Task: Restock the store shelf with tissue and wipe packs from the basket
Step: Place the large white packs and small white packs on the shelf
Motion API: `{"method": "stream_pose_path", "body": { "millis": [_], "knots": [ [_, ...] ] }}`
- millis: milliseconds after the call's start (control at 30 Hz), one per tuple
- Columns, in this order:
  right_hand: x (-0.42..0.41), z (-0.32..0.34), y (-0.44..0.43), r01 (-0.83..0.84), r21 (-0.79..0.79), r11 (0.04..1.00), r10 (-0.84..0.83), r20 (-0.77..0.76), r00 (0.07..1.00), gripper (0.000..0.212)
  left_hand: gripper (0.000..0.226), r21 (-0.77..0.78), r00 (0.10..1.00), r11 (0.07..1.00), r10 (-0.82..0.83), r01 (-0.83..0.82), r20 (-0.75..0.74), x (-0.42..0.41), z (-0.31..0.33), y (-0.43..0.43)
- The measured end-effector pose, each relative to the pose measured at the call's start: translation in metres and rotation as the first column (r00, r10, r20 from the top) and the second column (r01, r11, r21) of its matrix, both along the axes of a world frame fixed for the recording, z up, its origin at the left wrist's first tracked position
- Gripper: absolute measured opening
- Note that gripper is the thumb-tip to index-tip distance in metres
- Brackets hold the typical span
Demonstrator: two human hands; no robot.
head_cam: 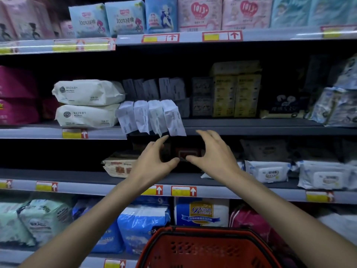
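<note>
The left hand [154,161] and right hand [214,155] are up, fingers [161,141] spread, holding nothing, just under four white packs [152,117] leaning off the middle shelf [251,130]. The red basket [202,246] is near, below.

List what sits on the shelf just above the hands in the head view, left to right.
magenta packs → two stacked cream wipe packs → row of four small white packs → grey boxes → yellow boxes → dark pack → pale blue-and-white packs

Four white tissue packs [152,117] in a side-by-side row, tilted, overhanging the front edge of the middle shelf [251,125]; red perforated basket [202,248] near, below.
</note>
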State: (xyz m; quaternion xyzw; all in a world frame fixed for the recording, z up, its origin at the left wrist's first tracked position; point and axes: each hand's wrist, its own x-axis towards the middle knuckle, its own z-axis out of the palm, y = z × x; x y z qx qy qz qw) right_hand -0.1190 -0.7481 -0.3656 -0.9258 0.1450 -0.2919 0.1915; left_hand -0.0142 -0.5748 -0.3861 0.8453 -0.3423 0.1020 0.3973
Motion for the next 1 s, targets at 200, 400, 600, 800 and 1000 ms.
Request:
{"method": "stream_pose_path", "body": {
  "millis": [200, 400, 600, 800, 1000],
  "knots": [
    [-0.043, -0.039, -0.020, -0.045, -0.135, 0.990, 0.009, -0.258, 0.966, 0.119, 0.102, 0.327, 0.967, 0.941, -0.002, -0.085, 0.256, -0.020, -0.031, 0.000],
    [-0.071, -0.087, -0.037, -0.055, -0.175, 0.983, -0.027, -0.431, 0.902, 0.129, 0.105, 0.493, 0.952, 0.867, -0.084, -0.075, 0.293, -0.032, -0.079, -0.010],
    [-0.099, -0.158, -0.052, -0.100, -0.084, 0.991, 0.024, -0.636, 0.771, 0.125, 0.106, 0.599, 0.964, 0.800, -0.164, 0.007, 0.208, -0.048, -0.159, -0.019],
    [-0.118, -0.246, -0.056, -0.151, -0.014, 0.988, 0.069, -0.848, 0.526, 0.119, 0.105, 0.750, 0.968, 0.649, -0.246, 0.128, 0.048, -0.060, -0.258, -0.025],
    [-0.128, -0.306, -0.057, -0.263, 0.041, 0.964, 0.115, -0.955, 0.273, 0.087, 0.102, 0.885, 0.941, 0.389, -0.309, 0.256, -0.137, -0.069, -0.339, -0.035]
  ]
}}
